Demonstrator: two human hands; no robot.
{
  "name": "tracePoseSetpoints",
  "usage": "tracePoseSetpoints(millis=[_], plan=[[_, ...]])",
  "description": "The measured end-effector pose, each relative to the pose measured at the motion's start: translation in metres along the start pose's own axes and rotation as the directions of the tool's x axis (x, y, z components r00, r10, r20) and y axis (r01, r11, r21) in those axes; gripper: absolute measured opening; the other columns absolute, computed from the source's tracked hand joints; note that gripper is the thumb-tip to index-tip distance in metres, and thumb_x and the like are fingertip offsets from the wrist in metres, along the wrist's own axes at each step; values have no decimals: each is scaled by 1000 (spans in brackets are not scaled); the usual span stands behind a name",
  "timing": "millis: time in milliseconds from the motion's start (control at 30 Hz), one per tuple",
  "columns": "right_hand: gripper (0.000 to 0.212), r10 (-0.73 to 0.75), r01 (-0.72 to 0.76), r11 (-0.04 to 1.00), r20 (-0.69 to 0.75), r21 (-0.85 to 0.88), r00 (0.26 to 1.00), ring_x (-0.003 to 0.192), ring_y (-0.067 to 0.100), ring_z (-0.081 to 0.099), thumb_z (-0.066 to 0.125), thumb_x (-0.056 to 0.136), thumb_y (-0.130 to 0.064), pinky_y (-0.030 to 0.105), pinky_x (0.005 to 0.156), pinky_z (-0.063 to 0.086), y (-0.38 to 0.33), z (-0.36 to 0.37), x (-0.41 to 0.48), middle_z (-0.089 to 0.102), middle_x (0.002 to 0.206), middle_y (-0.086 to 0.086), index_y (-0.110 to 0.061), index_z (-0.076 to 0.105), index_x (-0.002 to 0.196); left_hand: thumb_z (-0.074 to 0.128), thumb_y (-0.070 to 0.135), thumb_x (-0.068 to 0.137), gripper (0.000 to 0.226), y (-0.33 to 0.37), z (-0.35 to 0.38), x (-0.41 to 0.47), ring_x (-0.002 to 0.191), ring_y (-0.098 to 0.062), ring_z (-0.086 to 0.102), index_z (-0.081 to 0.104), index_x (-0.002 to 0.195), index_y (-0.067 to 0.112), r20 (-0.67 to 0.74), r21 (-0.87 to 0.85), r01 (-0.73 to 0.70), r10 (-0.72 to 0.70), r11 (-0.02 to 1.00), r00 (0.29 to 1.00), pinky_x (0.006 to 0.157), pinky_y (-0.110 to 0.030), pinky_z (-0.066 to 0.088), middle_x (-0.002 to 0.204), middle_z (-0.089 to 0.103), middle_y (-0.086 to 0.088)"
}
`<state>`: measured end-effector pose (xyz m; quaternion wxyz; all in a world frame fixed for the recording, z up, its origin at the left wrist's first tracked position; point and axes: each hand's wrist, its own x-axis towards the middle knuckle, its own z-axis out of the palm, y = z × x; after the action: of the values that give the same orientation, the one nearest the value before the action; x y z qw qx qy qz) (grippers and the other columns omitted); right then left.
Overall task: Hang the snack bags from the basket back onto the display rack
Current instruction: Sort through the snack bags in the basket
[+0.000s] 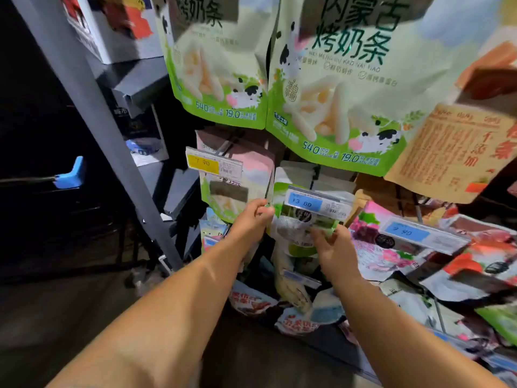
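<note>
As left hand [253,219] and right hand [334,247] pinch its side edges, neighbouring packets [235,177] crowd the snack bag [296,228].

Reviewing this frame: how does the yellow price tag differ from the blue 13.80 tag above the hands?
The yellow tag reads 7.90; the blue tag reads 13.80. The yellow tag sits higher and further left, before a pink-topped bag; the blue tag hangs over the snack bag that the left hand and right hand grip. Both carry a white barcode part on the right.
</note>
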<state>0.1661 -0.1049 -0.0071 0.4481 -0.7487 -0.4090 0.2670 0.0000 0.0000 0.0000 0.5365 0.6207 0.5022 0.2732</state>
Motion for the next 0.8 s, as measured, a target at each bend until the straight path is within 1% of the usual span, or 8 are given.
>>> tracePoseSetpoints(millis=[133,300,367,467,533,633,733,800], plan=[[36,29,-30,998,-8,-62,1000,89,27,65,61,93,-43,44,79,54,-6,-3,0,69,96,7,-10,61,108,58,48,87,46,-4,7,0,95,-5,58,52,126,24,30,-66,18,-16,998,999,75,-20,43,100,61,11],[21,53,-54,995,11,85,999,91,23,63,61,95,-36,41,80,52,-6,-1,-5,67,94,3,-15,62,98,65,39,91,42,-12,8,-2,90,-8,58,54,129,23,38,-98,27,-23,995,999,76,-22,45,89,59,9],[12,61,-67,984,41,168,997,93,22,63,62,95,-32,40,81,52,-7,2,-8,66,95,3,-21,60,95,66,37,92,29,-18,10,-3,82,-7,54,60,116,21,28,-79,1,2,997,1000,70,-19,41,83,53,9],[22,5,-12,982,36,188,999,92,22,66,60,91,-40,42,81,54,-2,8,-8,68,96,2,-21,62,101,66,32,93,13,-17,14,-7,69,-8,48,63,92,20,33,-79,-66,69,995,997,54,-10,36,75,48,4],[14,-30,30,984,-1,175,1000,87,19,65,59,96,-34,34,76,52,3,8,-8,67,90,-2,-20,60,100,67,28,93,9,-16,16,-8,76,-10,57,65,93,19,41,-143,-65,72,988,997,63,-10,44,84,61,-1],[3,-82,85,963,-22,255,996,85,4,65,57,99,-27,20,70,48,8,8,-14,69,92,-9,-27,60,98,68,17,91,7,-18,22,-8,92,-16,69,68,94,23,68,-284,-35,56,958,996,89,-29,55,97,74,1],[8,-136,147,947,-58,285,989,90,1,67,57,99,-30,24,79,52,16,12,-18,72,95,-11,-28,64,98,69,12,88,13,-30,25,-6,106,-27,68,69,101,16,97,-383,-32,74,923,993,102,-43,50,108,74,-8],[10,-179,196,935,-84,295,980,87,-1,66,56,98,-31,22,77,50,21,17,-17,73,90,-13,-27,66,95,78,15,79,33,-42,27,-3,115,-31,64,67,109,11,184,-445,-21,114,895,976,105,-43,48,118,70,-13]])
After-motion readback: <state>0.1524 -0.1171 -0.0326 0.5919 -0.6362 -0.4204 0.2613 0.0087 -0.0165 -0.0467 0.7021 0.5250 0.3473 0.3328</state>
